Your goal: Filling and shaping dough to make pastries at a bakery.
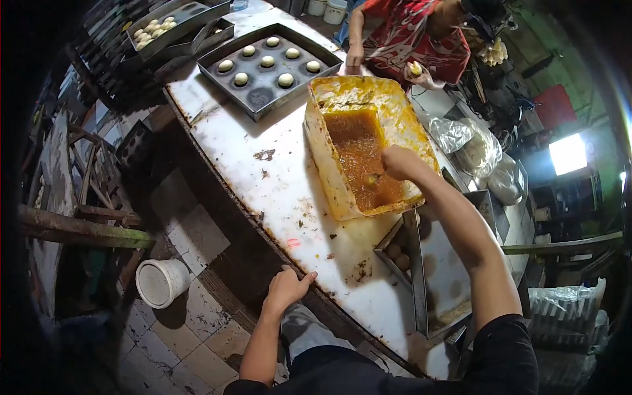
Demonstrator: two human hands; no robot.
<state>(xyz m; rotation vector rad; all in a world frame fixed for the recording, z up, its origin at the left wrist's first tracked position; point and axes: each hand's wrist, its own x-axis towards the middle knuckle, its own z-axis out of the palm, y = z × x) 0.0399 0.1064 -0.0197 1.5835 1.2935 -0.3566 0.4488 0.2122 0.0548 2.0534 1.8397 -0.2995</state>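
Observation:
My left hand (289, 284) rests on the front edge of the white table (237, 164), its fingers curled over the rim. My right hand (397, 161) is closed inside a yellow-stained plastic container (322, 184) of orange-brown liquid (355, 145). Just below its fingers, a small yellowish tip shows in the liquid; what it holds is hard to make out. Behind the container sits a dark square tray (257, 99) with several pale dough balls (267, 61). Partly under my right arm are metal trays (419, 283) with some brown rounds (398, 257).
Stacked trays of dough balls (150, 29) stand at back left. A person (408, 33) in red, holding a small yellowish piece, stands across the table. A white bucket (158, 283) is on the tiled floor, beside wooden racks (85, 224). Plastic bags (480, 151) lie at right.

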